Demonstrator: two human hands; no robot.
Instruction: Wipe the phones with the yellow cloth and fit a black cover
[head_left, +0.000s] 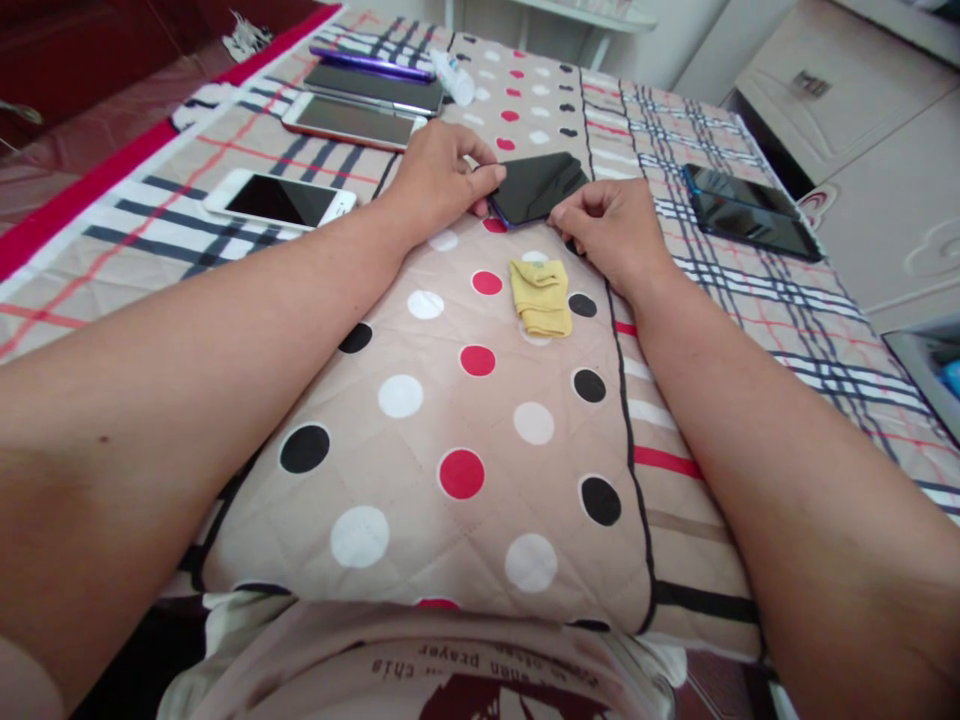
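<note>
A black phone (pixel 538 186) lies on the dotted quilt (pixel 465 420) in the middle of the view. My left hand (pixel 439 178) pinches its left edge with thumb and fingers. My right hand (pixel 611 225) grips its lower right corner with closed fingers. A folded yellow cloth (pixel 541 297) lies on the quilt just in front of the phone, between my wrists and touching neither hand.
A white phone (pixel 281 199) lies at the left. Two more phones (pixel 352 120) (pixel 375 88), a purple pen (pixel 371 63) and a small white bottle (pixel 455 78) sit behind it. Two dark phones (pixel 752 211) lie at the right, near a white cabinet (pixel 862 120).
</note>
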